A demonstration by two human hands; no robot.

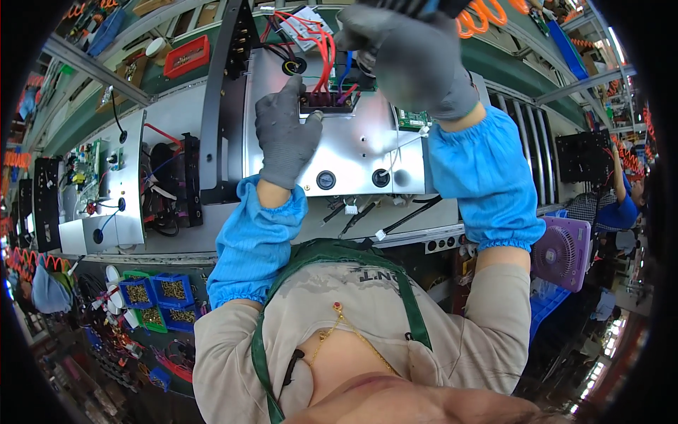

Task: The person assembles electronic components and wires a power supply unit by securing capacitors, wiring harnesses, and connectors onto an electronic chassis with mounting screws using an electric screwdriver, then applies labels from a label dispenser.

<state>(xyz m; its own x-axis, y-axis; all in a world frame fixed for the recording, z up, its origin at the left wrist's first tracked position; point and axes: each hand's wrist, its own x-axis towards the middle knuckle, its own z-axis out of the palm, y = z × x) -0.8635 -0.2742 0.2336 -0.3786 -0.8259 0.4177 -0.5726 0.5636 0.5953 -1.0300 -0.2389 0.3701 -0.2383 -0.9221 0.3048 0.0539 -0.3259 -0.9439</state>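
My left hand (286, 134), in a grey glove, lies against the left end of a black terminal block (328, 103). Its index finger and thumb are spread apart at the block's corner. Thick red wires (326, 60) rise from the block, with blue and purple ones on its right. Both rest on a shiny metal chassis plate (346, 148). My right hand (417, 67), also gloved, is raised over the plate's far right and smeared by motion. Its fingers curl round a black and blue tool (431, 7), mostly cut off by the upper edge.
A green circuit board (413, 119) sits under my right wrist. Loose cables with white connectors (381, 234) lie along the near bench edge. Another opened unit (106, 184) stands to the left. An orange coiled hose (487, 18) hangs at upper right; a purple fan (561, 254) stands below.
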